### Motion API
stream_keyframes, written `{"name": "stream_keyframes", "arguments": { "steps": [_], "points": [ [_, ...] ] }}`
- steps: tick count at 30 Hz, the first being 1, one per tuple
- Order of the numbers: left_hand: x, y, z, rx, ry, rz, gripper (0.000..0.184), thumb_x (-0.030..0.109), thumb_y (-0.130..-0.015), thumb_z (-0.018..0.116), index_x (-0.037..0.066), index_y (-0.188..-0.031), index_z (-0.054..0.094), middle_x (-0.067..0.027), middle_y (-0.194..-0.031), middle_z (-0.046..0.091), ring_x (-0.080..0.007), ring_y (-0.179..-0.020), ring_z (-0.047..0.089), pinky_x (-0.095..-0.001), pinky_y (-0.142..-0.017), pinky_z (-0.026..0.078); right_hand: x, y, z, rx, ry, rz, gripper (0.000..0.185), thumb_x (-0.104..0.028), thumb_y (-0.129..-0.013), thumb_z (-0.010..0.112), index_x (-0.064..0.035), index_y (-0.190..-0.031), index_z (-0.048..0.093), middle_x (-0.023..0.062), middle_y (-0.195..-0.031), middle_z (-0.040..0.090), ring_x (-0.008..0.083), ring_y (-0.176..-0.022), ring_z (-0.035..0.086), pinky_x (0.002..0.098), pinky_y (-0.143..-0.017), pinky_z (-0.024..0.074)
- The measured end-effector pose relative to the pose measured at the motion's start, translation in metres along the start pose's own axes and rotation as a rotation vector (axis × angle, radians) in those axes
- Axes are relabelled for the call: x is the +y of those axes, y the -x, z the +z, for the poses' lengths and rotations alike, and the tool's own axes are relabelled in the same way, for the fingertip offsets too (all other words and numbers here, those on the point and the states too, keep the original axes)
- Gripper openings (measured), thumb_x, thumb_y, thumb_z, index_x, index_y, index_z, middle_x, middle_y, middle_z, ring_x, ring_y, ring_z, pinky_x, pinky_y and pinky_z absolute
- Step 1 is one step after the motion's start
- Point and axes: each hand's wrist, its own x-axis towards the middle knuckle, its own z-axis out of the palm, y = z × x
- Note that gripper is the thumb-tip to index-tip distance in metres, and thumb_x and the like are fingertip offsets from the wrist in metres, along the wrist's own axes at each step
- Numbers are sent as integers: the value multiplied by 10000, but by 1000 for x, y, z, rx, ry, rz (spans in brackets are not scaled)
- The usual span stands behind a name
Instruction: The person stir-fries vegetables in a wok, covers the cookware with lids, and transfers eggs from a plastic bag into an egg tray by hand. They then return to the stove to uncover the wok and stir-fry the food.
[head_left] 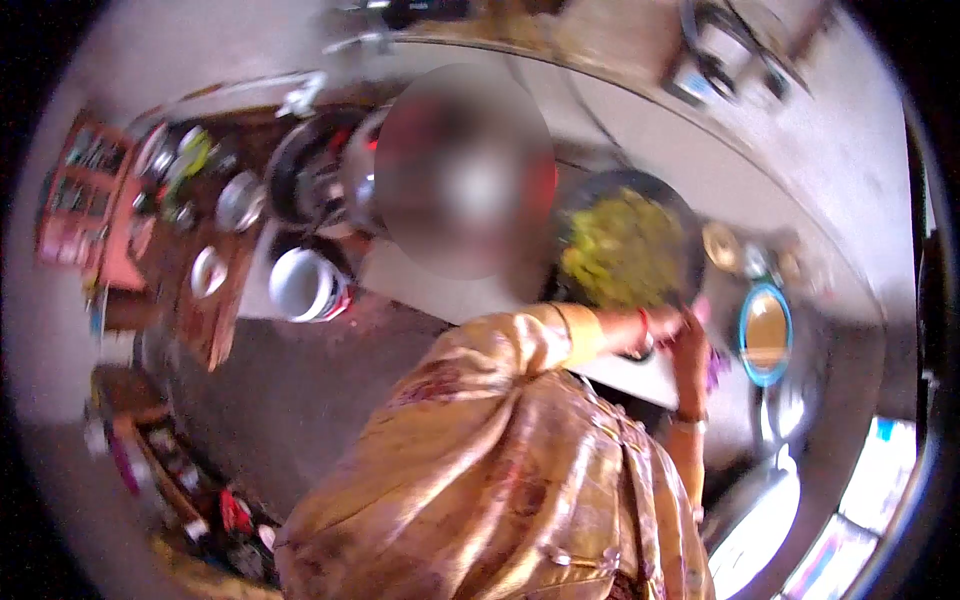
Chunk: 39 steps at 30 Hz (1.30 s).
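Observation:
A dark round pan holds yellow-green food. My left hand, with a red band and a bangle at the wrist, reaches across to the pan's near edge. There it meets my right hand, which comes up from below with a bangle on its wrist. The fingers of both hands are drawn together close to each other. Something small and pink shows beside them, but blur hides what they hold. A blue-rimmed bowl with brownish contents is to the right of my hands.
Small containers stand right of the pan. Left of it, a blurred oval covers part of the counter, beside a large dark pot. A white bucket and a wooden table with dishes are farther left, near a red shelf.

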Motion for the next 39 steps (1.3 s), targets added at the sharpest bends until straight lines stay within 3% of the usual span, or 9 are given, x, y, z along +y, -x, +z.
{"name": "stream_keyframes", "arguments": {
  "steps": [2,10,16,18,26,28,33,35,39],
  "points": [
    [0,16,-8,-77,309,-39,321,346,-950,398,118,-850,600,-21,-824,628,-139,-710,553,-290,-621,448,-15,2,6,-8,686,-138,318,-150,-980,449,58,-1194,558,59,-945,635,104,-813,563,264,-688,495],
    [39,180,-2,37,426,-91,281,365,-978,439,126,-1014,584,-32,-933,633,-173,-840,590,-348,-755,475,-52,59,55,-292,249,46,329,-74,-968,436,59,-1262,498,86,-1040,637,128,-919,604,257,-809,500],
    [26,157,-26,135,362,-85,379,441,-977,407,121,-1113,559,-39,-1084,621,-171,-978,585,-379,-863,479,-10,25,62,-263,795,-146,315,-131,-960,454,23,-1222,540,128,-999,667,150,-926,595,315,-819,490],
    [42,137,-7,166,352,-110,285,392,-978,407,156,-981,566,-3,-888,613,-123,-770,564,-317,-695,477,-4,17,43,-139,743,-213,329,-123,-891,510,-38,-1205,553,218,-978,634,364,-906,634,379,-758,511],
    [85,61,-16,-16,337,-2,328,329,-988,379,83,-1125,546,-50,-1041,639,-175,-954,607,-394,-864,487,-51,-33,22,74,884,-342,321,-88,-853,502,-38,-1159,585,241,-904,644,393,-803,641,431,-679,521],
    [76,53,-31,72,442,-45,346,321,-991,369,66,-1147,543,-65,-1066,630,-181,-984,599,-400,-895,472,-56,-38,27,-40,1080,-406,352,-87,-819,564,39,-1148,570,158,-907,677,291,-781,653,362,-691,517],
    [65,138,16,10,314,27,308,382,-980,356,157,-994,566,0,-927,644,-153,-824,602,-325,-724,461,-80,16,30,-304,1032,-303,297,-96,-860,531,1,-1138,570,272,-864,608,433,-797,589,414,-642,481],
    [51,160,12,-94,327,-18,291,274,-1004,359,99,-1193,492,-43,-1153,587,-176,-1002,588,-376,-879,466,-99,47,37,-321,919,-176,322,-87,-834,556,2,-1143,556,257,-879,621,406,-819,614,412,-654,491],
    [53,204,25,-82,537,-191,299,370,-968,432,133,-1094,564,-37,-1020,632,-195,-929,593,-378,-838,468,-93,73,45,-434,721,-205,390,-80,-797,578,1,-1175,526,204,-922,651,351,-848,639,382,-699,510]
  ]
}}
